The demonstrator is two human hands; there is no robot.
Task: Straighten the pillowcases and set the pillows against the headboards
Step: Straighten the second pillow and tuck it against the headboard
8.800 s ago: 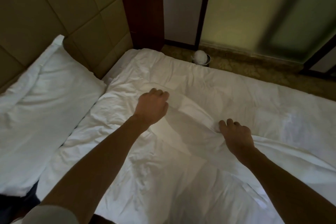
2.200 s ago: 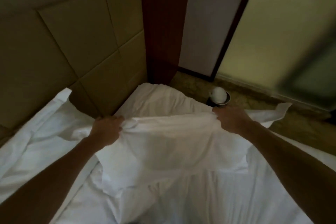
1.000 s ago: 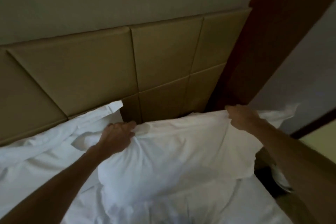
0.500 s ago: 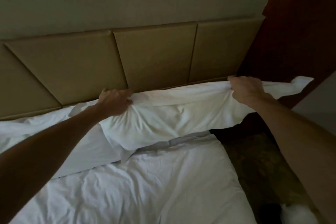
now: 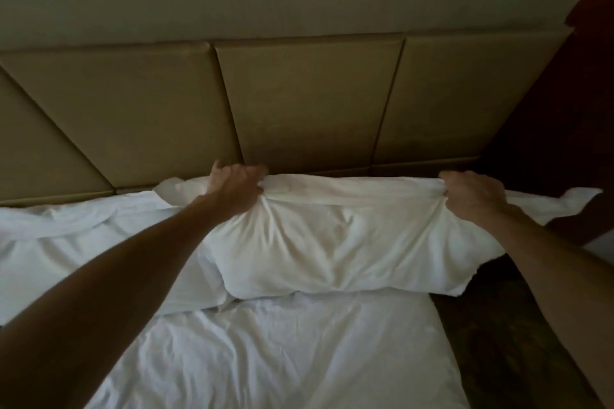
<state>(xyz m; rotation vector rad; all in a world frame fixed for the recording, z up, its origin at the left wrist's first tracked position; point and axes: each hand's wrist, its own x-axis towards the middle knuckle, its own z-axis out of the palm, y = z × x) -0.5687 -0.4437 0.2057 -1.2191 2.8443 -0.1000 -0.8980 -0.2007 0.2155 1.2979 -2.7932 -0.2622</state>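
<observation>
A white pillow [image 5: 345, 242] stands on its long edge against the tan padded headboard [image 5: 305, 103], its bottom resting on the bed. My left hand [image 5: 237, 188] grips the pillowcase's top edge near the left corner. My right hand [image 5: 471, 194] grips the same edge near the right corner, where the loose flap [image 5: 564, 201] of the case sticks out past the bed's side. A second white pillow [image 5: 93, 242] lies to the left against the headboard, partly under the first one.
The white crumpled sheet [image 5: 282, 349] covers the bed below the pillows. The bed's right edge drops to a dark patterned floor [image 5: 518, 342]. A dark red-brown panel [image 5: 571, 103] stands right of the headboard.
Both hands have carried the pillow from the bed up to the headboard and lowered it. In the last half second its bottom has come down onto the sheet.
</observation>
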